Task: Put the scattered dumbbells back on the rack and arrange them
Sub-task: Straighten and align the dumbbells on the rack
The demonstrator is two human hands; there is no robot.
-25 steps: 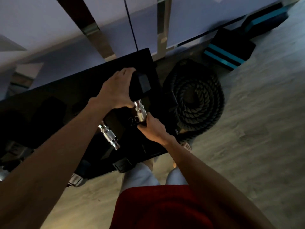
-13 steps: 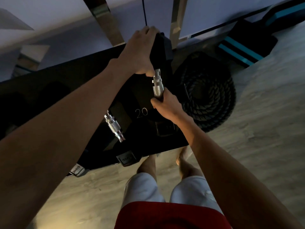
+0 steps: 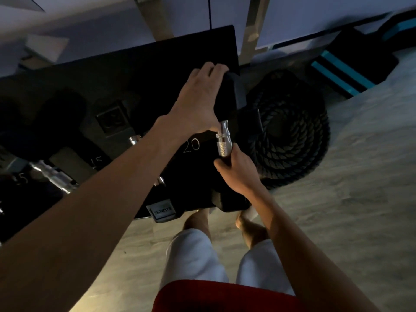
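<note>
A black hex dumbbell (image 3: 236, 95) with a knurled steel handle lies lengthwise at the right end of the dark rack (image 3: 157, 64). My left hand (image 3: 198, 102) is clamped over its far head. My right hand (image 3: 238, 170) grips the near end of the handle, just above the near head (image 3: 231, 202) at the rack's front edge. A dumbbell marked 20 (image 3: 191, 146) lies right beside it on the left, partly under my left forearm. Further left rest dumbbells marked 15 (image 3: 96, 162), with a shiny handle (image 3: 54, 176) showing.
A coiled black battle rope (image 3: 292, 136) lies on the floor right of the rack. Black boxes with teal stripes (image 3: 351, 70) stand at the back right against the white wall. Grey wood floor spreads to the right and under my bare feet.
The dumbbell in both hands has moved away from me and down onto the right end of the rack. My left hand stayed on its far head, my right on the handle.
</note>
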